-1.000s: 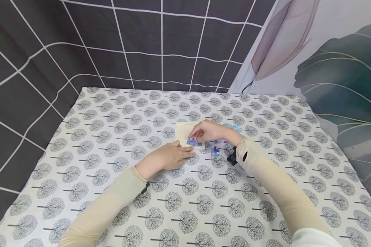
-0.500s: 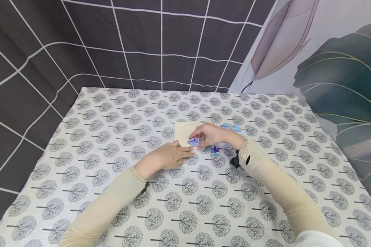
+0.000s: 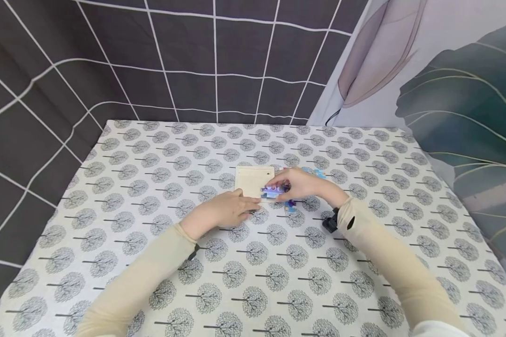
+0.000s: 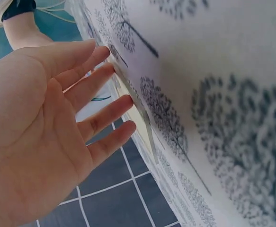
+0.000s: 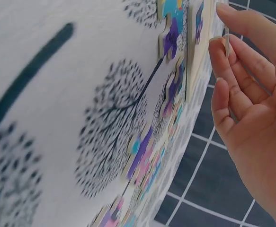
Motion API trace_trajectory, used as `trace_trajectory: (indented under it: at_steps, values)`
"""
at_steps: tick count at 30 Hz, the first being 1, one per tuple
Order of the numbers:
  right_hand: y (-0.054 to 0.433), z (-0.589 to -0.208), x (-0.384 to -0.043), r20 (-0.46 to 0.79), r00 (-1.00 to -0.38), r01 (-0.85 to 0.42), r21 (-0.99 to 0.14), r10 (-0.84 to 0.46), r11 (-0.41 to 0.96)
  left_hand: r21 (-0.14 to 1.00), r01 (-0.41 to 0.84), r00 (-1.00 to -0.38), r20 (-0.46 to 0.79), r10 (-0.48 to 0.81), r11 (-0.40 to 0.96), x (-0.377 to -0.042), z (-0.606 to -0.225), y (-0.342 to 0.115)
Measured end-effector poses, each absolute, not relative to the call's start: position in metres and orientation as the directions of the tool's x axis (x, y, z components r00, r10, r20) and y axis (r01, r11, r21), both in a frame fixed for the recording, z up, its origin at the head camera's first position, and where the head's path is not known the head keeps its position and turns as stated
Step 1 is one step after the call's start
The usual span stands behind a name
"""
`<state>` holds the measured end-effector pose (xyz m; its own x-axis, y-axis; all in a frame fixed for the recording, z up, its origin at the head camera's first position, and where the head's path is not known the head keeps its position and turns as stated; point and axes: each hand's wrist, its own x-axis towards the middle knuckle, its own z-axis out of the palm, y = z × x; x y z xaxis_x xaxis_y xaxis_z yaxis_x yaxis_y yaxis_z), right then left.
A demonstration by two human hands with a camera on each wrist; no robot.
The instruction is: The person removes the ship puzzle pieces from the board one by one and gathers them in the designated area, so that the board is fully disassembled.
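A pale wooden puzzle tray point(image 3: 249, 180) lies mid-table. My left hand point(image 3: 229, 208) is at its near left corner, fingers extended against the edge; in the left wrist view the straight fingers point(image 4: 110, 109) touch the tray's rim. Over the tray's near right corner is my right hand point(image 3: 301, 183). Its thumb and fingers pinch a thin jigsaw piece point(image 5: 227, 41), seen edge-on in the right wrist view. A purple and blue jigsaw piece point(image 5: 199, 21) lies in the tray's corner below. In the head view the two pieces are hard to tell apart.
Right of the tray lie several loose jigsaw pieces, among them a purple, blue and yellow piece point(image 3: 290, 206) and a light blue piece point(image 3: 319, 173). Some are partly hidden by my right hand. A tree-print cloth point(image 3: 253, 262) covers the table; a dark grid curtain point(image 3: 185, 51) hangs behind.
My right hand has shifted right across the tray, uncovering its far right corner. My left hand stays at the near left corner. The head view has turned slightly.
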<state>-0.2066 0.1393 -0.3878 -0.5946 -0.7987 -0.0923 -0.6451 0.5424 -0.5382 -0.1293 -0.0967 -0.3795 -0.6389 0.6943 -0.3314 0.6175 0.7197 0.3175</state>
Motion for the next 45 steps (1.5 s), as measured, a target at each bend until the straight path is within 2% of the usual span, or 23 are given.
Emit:
trace_trajectory:
  at_steps: [7, 12, 16, 25, 31, 37, 45]
  values:
    - [0.157, -0.387, -0.200, -0.037, -0.601, -0.683, -0.495, -0.798, 0.537, 0.350, 0.611, -0.652, -0.285, 0.702, 0.710, -0.135, -0.380, -0.098]
    - [0.172, -0.389, -0.197, 0.010, -0.598, -0.688, -0.520, -0.802, 0.506, 0.334, 0.636, -0.641, -0.274, 0.717, 0.696, -0.138, -0.379, -0.096]
    - [0.184, -0.390, -0.194, 0.008, -0.589, -0.682, -0.541, -0.808, 0.492, 0.336, 0.616, -0.657, -0.280, 0.700, 0.712, -0.139, -0.378, -0.097]
    - [0.202, -0.395, -0.187, 0.065, -0.576, -0.714, -0.526, -0.815, 0.462, 0.251, 0.667, -0.670, -0.210, 0.712, 0.702, -0.138, -0.377, -0.098]
    - [0.215, -0.397, -0.180, 0.040, -0.602, -0.684, -0.541, -0.797, 0.489, 0.230, 0.672, -0.667, -0.226, 0.710, 0.704, -0.138, -0.379, -0.097]
    - [0.223, -0.394, -0.175, -0.050, -0.643, -0.639, -0.514, -0.764, 0.572, 0.223, 0.667, -0.673, -0.230, 0.703, 0.711, -0.139, -0.380, -0.097]
    - [0.232, -0.396, -0.168, -0.076, -0.673, -0.614, -0.499, -0.736, 0.612, 0.293, 0.612, -0.679, -0.282, 0.678, 0.734, -0.142, -0.380, -0.099]
